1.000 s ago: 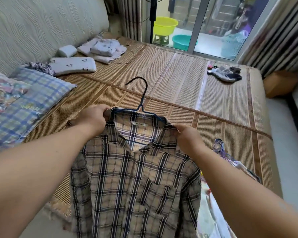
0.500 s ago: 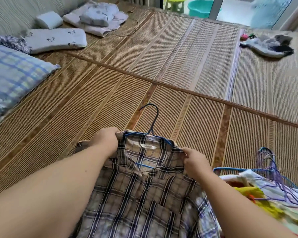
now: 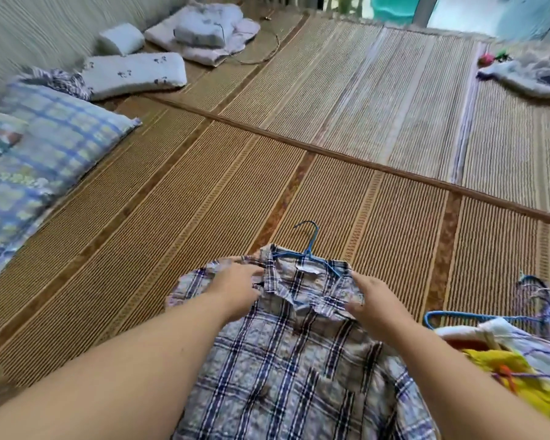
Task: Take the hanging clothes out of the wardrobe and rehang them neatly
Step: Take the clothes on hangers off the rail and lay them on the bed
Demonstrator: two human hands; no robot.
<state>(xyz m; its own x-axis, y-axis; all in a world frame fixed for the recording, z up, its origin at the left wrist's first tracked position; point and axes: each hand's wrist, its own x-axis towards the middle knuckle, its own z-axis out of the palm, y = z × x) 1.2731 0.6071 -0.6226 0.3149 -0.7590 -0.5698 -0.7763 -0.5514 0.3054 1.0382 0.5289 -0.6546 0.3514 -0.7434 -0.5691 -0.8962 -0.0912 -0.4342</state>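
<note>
Woven mat (image 3: 204,192); blue checked pillow (image 3: 45,154) left; white printed pillow (image 3: 134,74) and folded bedding (image 3: 204,36) beyond

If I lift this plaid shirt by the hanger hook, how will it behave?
Probably floppy: the plaid shirt lies rumpled on the mat. Likely light, since the cloth looks thin. The blue hanger looks like thin wire, so a shoulder might slip off.

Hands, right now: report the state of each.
Left hand: open, fingers flat on the plaid shirt.
Right hand: on the shirt; grip cannot be told.
</note>
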